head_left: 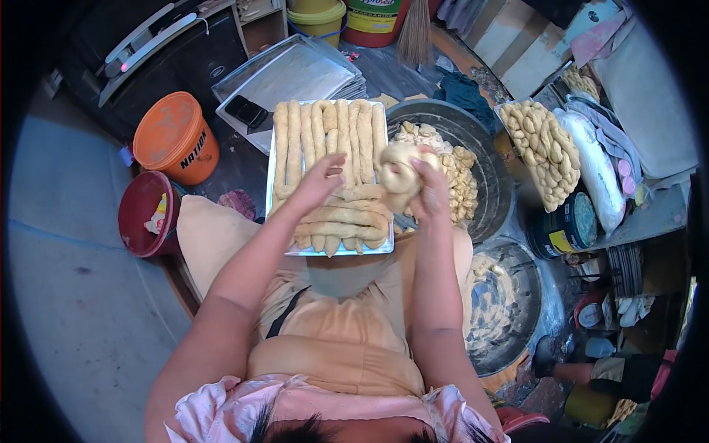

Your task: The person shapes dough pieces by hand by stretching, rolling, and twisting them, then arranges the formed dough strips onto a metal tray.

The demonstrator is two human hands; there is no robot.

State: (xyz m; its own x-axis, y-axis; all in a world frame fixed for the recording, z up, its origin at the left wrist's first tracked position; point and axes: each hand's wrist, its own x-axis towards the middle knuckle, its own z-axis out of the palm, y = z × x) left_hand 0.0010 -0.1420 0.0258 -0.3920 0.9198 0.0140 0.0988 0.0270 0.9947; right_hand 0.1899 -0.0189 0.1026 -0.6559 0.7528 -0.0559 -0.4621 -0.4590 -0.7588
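My right hand [432, 186] grips a looped, coiled piece of dough [399, 170], slightly blurred, above the right side of a metal tray [270, 173]. Long dough ropes [294, 144] fill that tray; the far ones lie lengthwise, while several near ones run crosswise over them. Over the middle of the ropes, my left hand [323, 181] is open with its fingers apart and nothing in it. Just right of the tray is a wide dark basin [498, 166] with many knotted dough pieces [461, 193] in it.
A flour-dusted basin [524, 295] stands near my right knee. At the right, a tray of braided dough [543, 151] rests above a dark bucket [572, 225]. Stacked metal trays [325, 63] carry a phone [246, 111]. Orange [177, 136] and red [144, 210] buckets are at left.
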